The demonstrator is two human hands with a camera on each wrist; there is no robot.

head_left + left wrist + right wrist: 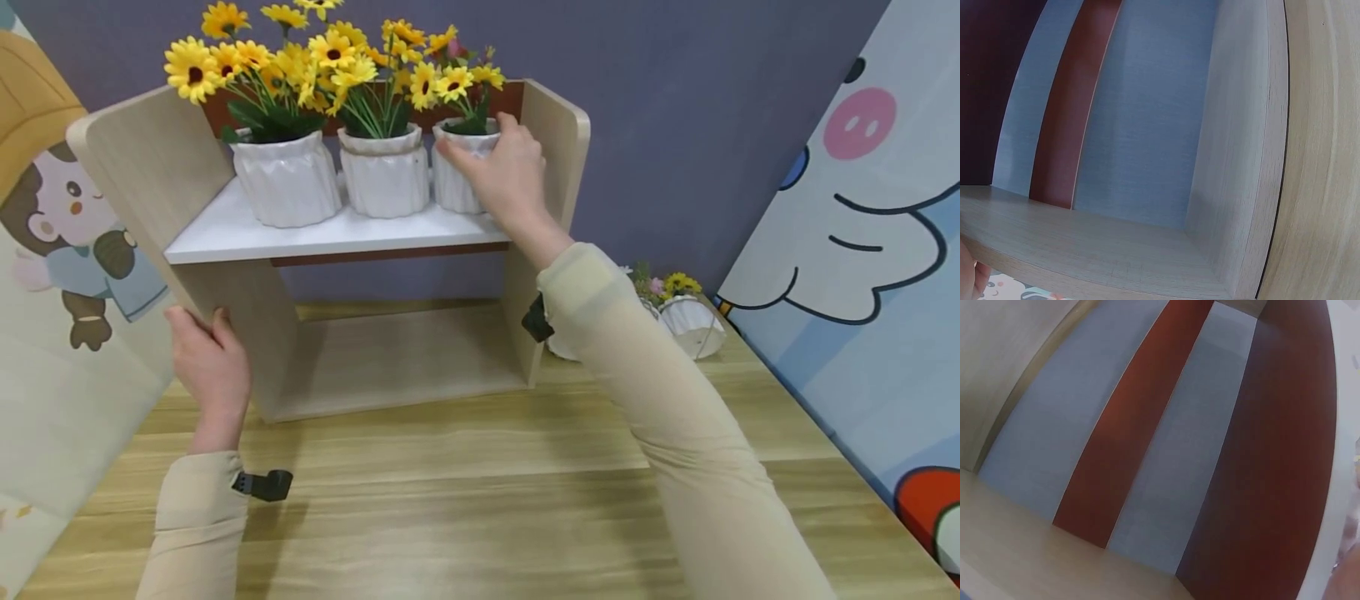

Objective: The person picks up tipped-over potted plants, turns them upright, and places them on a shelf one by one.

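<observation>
A small two-tier wooden shelf [555, 142] stands on the table, with a white upper board [217, 233]. Three white ruffled pots of yellow artificial flowers sit in a row on that board: a left pot [288, 183], a middle pot [386, 175] and a right pot [453, 179]. My right hand [513, 171] holds the right flower pot by its rim, thumb at the front. With my left hand [213, 362] I grip the front edge of the shelf's left side panel [1085, 250], below the white board. The right wrist view mostly shows the shelf's inside; the pot's grip is barely visible there.
More white flower pots [693, 325] lie on the wood-grain table [420, 500] to the right of the shelf, partly behind my right sleeve. A purple-grey wall [660, 125] rises behind. Cartoon-printed panels [847, 250] stand on both sides.
</observation>
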